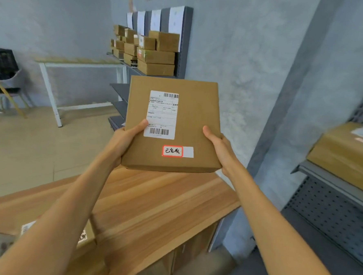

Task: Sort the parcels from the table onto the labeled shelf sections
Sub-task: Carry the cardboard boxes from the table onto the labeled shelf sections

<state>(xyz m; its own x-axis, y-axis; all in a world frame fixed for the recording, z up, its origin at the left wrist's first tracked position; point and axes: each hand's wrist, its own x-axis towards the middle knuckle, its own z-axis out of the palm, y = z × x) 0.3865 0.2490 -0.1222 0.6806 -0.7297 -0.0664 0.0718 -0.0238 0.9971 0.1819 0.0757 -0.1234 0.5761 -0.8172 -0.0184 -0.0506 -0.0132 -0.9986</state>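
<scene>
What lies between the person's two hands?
The head view shows a flat cardboard parcel, gripped by the left hand and right hand, with a shipping label and a red-bordered sticker.

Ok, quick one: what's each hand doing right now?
Left hand: grips the left edge of the flat cardboard parcel, thumb on top.
Right hand: grips the parcel's right edge, thumb on top. The parcel is held up above the wooden table.

Parcel (190, 121) gripped by left hand (123, 140) and right hand (220, 146): matt brown cardboard, smooth, white paper shipping label (161, 115) on top. Table (151, 203) beneath the hands: wood-grain top, smooth, slight sheen. Shelf (329, 214) right of right hand: grey perforated metal, matt. Wall (244, 66) beyond the hands: rough mottled grey plaster look. Stacked boxes (155, 57) farther off: same matt cardboard.
</scene>
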